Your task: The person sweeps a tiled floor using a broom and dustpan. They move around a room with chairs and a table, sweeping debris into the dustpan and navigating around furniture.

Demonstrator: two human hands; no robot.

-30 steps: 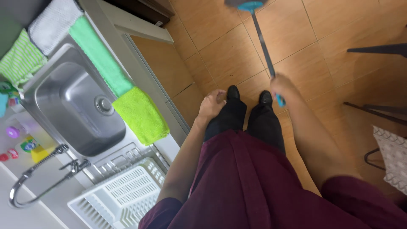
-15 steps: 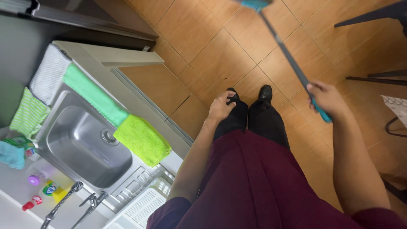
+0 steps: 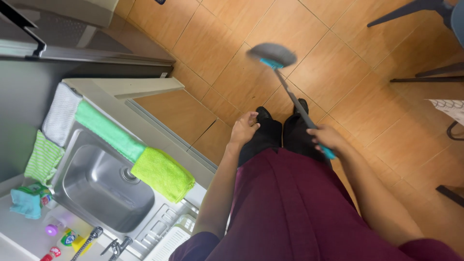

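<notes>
Gripping the dark handle of a mop (image 3: 290, 94), the right hand (image 3: 325, 140) has its fingers curled shut around the shaft just above the teal grip end, which pokes out below the hand. From those fingers the shaft runs up and to the left across the tiled floor (image 3: 338, 63) to a grey mop head (image 3: 271, 54), blurred, with a teal fitting where it joins the handle. Open tile lies all around the head. Dark chair legs (image 3: 411, 9) stand well apart to the right of it, and a low dark cabinet edge (image 3: 96, 59) lies well to the left.

The left hand (image 3: 244, 129) hangs loose beside the person's dark trouser leg, fingers half spread and holding nothing, apart from the mop shaft. Left of it, the front edge of the desk (image 3: 159, 121) runs diagonally, close to that hand. A bright green cloth (image 3: 163, 174) and a paler green cloth (image 3: 104, 130) drape over the rim of a steel sink (image 3: 104, 186). Both black shoes (image 3: 263, 116) sit between the two hands.
</notes>
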